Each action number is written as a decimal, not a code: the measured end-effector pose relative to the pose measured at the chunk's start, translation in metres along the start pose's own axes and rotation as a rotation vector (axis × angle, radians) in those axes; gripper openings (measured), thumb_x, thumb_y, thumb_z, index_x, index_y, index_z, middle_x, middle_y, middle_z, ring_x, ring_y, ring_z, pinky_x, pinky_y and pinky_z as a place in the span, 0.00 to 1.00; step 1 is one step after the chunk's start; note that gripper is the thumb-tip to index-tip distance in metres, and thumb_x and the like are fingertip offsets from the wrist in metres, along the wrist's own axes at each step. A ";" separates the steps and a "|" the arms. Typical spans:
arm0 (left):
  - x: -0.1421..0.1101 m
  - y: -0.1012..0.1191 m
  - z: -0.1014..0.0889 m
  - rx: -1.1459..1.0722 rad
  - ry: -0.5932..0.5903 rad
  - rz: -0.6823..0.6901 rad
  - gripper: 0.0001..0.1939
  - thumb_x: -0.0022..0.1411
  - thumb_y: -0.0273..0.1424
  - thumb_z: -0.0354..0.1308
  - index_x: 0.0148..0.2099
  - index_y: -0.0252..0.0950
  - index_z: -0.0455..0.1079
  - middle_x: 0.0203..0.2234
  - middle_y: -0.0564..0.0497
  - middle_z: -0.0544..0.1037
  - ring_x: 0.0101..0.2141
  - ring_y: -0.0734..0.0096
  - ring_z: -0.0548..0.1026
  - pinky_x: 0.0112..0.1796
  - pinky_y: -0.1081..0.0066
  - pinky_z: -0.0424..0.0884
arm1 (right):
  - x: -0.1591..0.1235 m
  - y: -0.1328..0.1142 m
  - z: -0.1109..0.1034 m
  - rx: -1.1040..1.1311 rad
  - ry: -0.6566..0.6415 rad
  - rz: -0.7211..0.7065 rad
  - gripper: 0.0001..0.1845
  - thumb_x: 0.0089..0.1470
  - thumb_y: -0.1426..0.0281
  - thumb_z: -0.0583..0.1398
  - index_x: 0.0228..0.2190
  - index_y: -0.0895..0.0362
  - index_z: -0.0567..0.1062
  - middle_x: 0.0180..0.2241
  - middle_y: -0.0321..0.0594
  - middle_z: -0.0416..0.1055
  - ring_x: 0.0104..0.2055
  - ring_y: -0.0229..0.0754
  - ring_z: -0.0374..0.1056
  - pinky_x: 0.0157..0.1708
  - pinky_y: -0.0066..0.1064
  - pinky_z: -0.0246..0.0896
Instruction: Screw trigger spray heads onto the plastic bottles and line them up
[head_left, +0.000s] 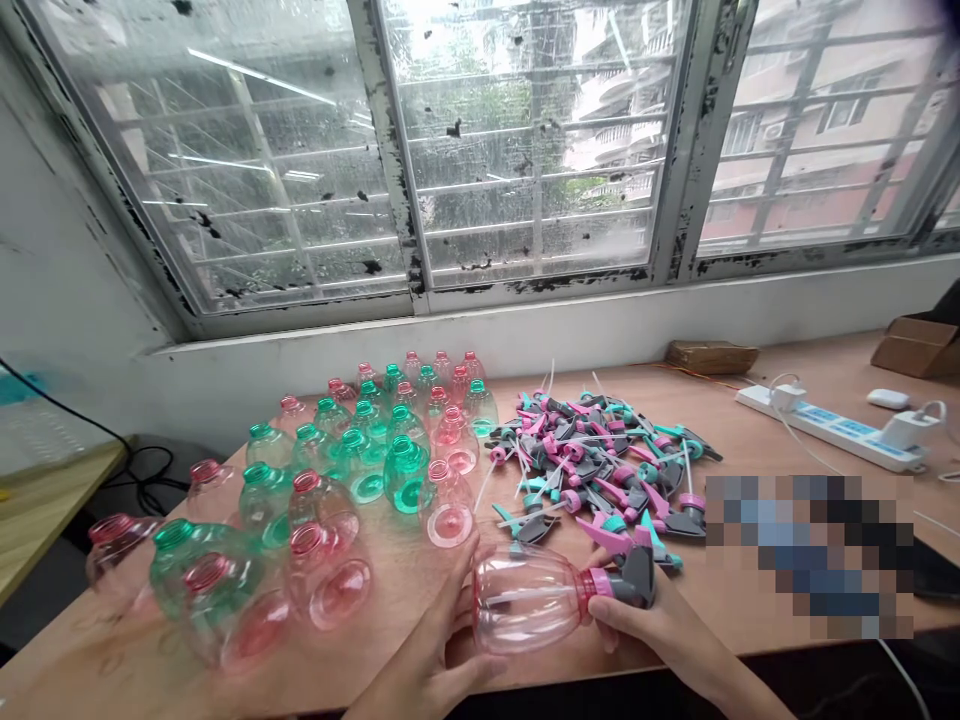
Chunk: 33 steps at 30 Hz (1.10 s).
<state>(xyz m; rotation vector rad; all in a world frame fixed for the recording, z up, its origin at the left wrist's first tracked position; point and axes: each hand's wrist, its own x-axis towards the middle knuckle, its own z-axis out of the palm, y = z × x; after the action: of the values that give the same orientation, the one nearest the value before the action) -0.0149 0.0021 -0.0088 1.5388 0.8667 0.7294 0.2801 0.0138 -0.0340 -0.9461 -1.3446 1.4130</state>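
A clear pink spray bottle lies on its side between my hands at the table's front edge. Its pink and grey trigger head sits on the neck, and a pale tube runs inside the body. My left hand is curved around the bottle's base, thumb below and fingers partly hidden behind it. With thumb and fingers, my right hand pinches the pink collar. Just behind is a heap of loose trigger heads in pink, teal and grey. Open-necked pink and green bottles stand in rows to the left.
A white power strip with plugged-in chargers lies at the right, beside a white earbud case. A brown wrapped block rests by the wall, and a cardboard box stands far right. One patch of the table is pixelated.
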 end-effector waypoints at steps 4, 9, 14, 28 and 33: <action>0.000 0.002 0.001 -0.104 0.006 -0.004 0.58 0.62 0.44 0.68 0.76 0.52 0.26 0.76 0.47 0.48 0.74 0.49 0.44 0.70 0.51 0.50 | -0.001 -0.001 0.000 -0.037 -0.025 -0.012 0.23 0.55 0.50 0.69 0.25 0.57 0.77 0.20 0.37 0.75 0.24 0.42 0.69 0.30 0.32 0.63; 0.000 0.000 0.000 -0.142 -0.006 -0.006 0.51 0.63 0.49 0.65 0.77 0.48 0.38 0.75 0.46 0.49 0.74 0.47 0.40 0.69 0.51 0.53 | -0.002 0.002 0.000 -0.010 0.019 0.007 0.22 0.53 0.51 0.71 0.29 0.57 0.78 0.21 0.37 0.77 0.24 0.42 0.69 0.28 0.32 0.65; 0.001 -0.002 -0.001 -0.095 0.003 0.012 0.48 0.64 0.43 0.67 0.76 0.55 0.41 0.75 0.51 0.50 0.73 0.46 0.50 0.68 0.51 0.56 | -0.001 0.005 -0.001 0.034 0.054 -0.013 0.22 0.53 0.53 0.72 0.36 0.57 0.76 0.21 0.36 0.78 0.24 0.42 0.71 0.28 0.32 0.65; -0.001 0.006 0.001 -0.036 -0.007 -0.027 0.53 0.63 0.44 0.68 0.76 0.52 0.35 0.74 0.47 0.54 0.74 0.47 0.42 0.69 0.52 0.56 | -0.003 0.008 -0.004 0.063 0.044 0.005 0.24 0.53 0.57 0.73 0.43 0.57 0.73 0.22 0.34 0.77 0.24 0.42 0.70 0.29 0.32 0.65; -0.001 0.000 0.000 0.029 0.013 0.020 0.49 0.66 0.42 0.65 0.75 0.60 0.33 0.75 0.53 0.53 0.72 0.53 0.54 0.70 0.54 0.53 | -0.003 0.005 -0.003 0.049 0.047 -0.001 0.22 0.53 0.56 0.73 0.39 0.57 0.75 0.22 0.35 0.79 0.23 0.41 0.70 0.27 0.30 0.65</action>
<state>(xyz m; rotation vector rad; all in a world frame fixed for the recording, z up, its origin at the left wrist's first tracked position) -0.0155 0.0012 -0.0085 1.5717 0.8764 0.7449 0.2830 0.0124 -0.0395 -0.9403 -1.2702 1.4087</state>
